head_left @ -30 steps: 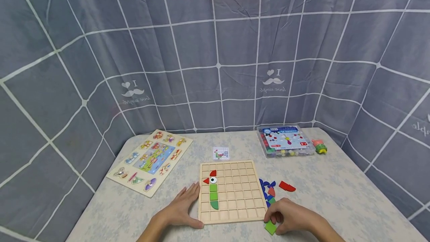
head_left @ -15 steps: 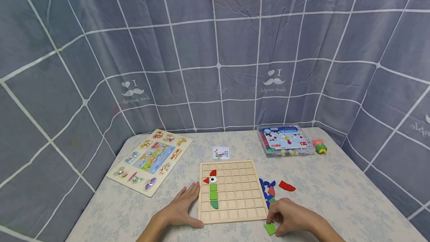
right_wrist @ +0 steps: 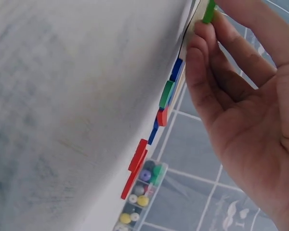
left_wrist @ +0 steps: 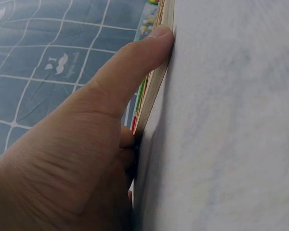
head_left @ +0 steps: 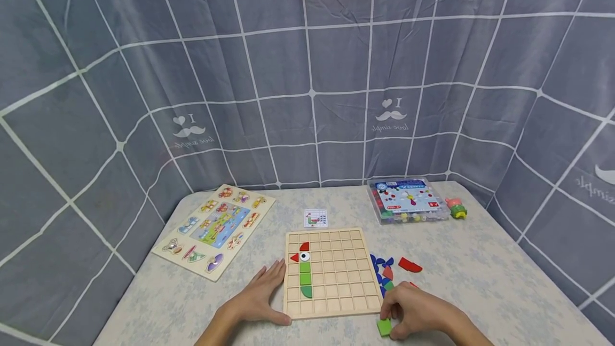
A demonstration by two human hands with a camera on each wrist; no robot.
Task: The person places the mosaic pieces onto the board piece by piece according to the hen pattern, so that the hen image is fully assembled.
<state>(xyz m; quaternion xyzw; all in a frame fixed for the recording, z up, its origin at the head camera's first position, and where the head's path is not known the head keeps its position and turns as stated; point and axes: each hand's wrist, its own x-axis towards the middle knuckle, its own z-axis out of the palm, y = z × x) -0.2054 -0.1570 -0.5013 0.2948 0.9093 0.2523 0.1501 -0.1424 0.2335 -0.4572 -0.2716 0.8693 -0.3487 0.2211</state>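
Note:
A wooden grid board (head_left: 346, 276) lies in front of me. On its left part sit a red quarter-circle (head_left: 305, 247), a red triangle (head_left: 294, 258), a white eye tile (head_left: 305, 256), two light green squares and a darker green quarter-circle (head_left: 306, 292). My left hand (head_left: 257, 298) rests against the board's left edge, fingers extended, its thumb (left_wrist: 156, 45) touching the near left corner in the left wrist view. Just off the near right corner, my right hand (head_left: 415, 311) pinches a light green square tile (head_left: 384, 327) between thumb and fingers. The right wrist view shows only part of that tile.
Loose blue, red and green pieces (head_left: 388, 273) lie along the board's right side, with red ones (head_left: 410, 265) farther right. Behind the board are a pattern card (head_left: 315, 218), a bead box (head_left: 408, 202) and a small toy (head_left: 456, 208). A picture puzzle (head_left: 216, 234) lies left.
The green square has turned a little and shifted slightly left between my right fingers. My left hand and the pieces on the board have stayed in place.

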